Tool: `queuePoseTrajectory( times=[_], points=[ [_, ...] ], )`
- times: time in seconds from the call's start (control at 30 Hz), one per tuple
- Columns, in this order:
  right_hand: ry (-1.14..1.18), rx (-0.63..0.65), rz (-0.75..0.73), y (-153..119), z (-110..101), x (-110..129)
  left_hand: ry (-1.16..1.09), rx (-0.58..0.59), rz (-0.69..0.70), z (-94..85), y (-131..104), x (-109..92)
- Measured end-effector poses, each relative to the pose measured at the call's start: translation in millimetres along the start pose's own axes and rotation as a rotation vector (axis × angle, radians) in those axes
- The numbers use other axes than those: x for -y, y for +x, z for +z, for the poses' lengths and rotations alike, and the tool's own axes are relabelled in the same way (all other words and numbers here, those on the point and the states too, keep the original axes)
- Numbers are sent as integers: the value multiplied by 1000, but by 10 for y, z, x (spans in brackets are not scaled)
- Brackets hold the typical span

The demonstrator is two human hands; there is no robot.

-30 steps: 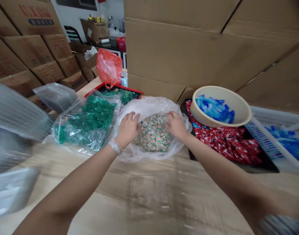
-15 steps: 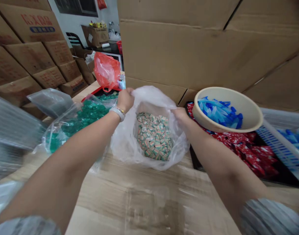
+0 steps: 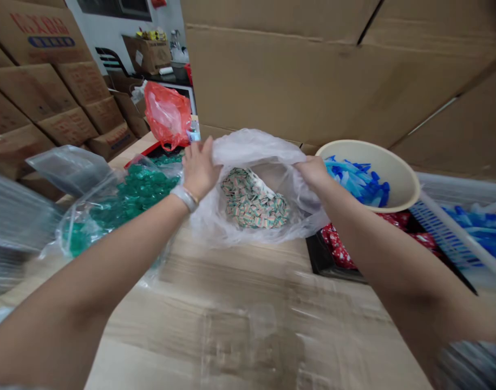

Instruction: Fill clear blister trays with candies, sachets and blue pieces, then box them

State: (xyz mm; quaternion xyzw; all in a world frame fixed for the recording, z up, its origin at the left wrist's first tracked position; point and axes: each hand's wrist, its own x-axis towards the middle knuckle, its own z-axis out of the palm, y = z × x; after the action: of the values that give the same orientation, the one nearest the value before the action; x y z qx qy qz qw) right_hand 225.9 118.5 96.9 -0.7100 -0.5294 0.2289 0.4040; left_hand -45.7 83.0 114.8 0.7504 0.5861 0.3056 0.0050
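A translucent white plastic bag (image 3: 260,145) stands with its mouth open in the middle of the table. Many small flat pieces striped in green, white and orange (image 3: 254,208) lie inside it. My left hand (image 3: 200,169), with a pale bangle at the wrist, grips the bag's left rim; its fingertips are partly hidden. On the opposite side my right hand (image 3: 313,172) is closed on the rim, fingers mostly behind the plastic. Close to my left forearm lies a clear bag of green wrapped pieces (image 3: 138,192).
At right, a cream basin (image 3: 400,173) of blue pieces sits over a black tray (image 3: 321,260) holding red packets, beside a white plastic basket (image 3: 438,230). A red plastic bag (image 3: 167,116) stands back left. Cardboard boxes (image 3: 49,89) rise behind and left.
My hands have spread apart, pulling the bag's mouth wider. The bag has tilted and the striped pieces inside have shifted. The view has moved slightly.
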Motion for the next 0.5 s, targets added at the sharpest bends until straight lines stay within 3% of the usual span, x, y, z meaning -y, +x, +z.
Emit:
queuePoseTrajectory(
  times=[0.07, 0.13, 0.23, 0.3, 0.4, 0.5],
  points=[
    [-114, 5, -40, 15, 44, -11, 38, 123, 230, 108, -362, -121],
    [-287, 48, -107, -57, 78, 19, 25, 451, 488, 244, -745, -166],
    [-606, 18, -305, -420, 122, 48, 19, 756, 582, 416, -1192, -69],
    [-741, 49, -508, -787, 146, -24, -9, 801, 602, 461, -1348, 47],
    [-818, 454, -778, -1287, 160, -287, -61, 792, 631, 423, -1417, 180],
    [-882, 743, -809, -1519, 147, -550, -77, 829, 675, 337, -1410, 217]
  ],
)
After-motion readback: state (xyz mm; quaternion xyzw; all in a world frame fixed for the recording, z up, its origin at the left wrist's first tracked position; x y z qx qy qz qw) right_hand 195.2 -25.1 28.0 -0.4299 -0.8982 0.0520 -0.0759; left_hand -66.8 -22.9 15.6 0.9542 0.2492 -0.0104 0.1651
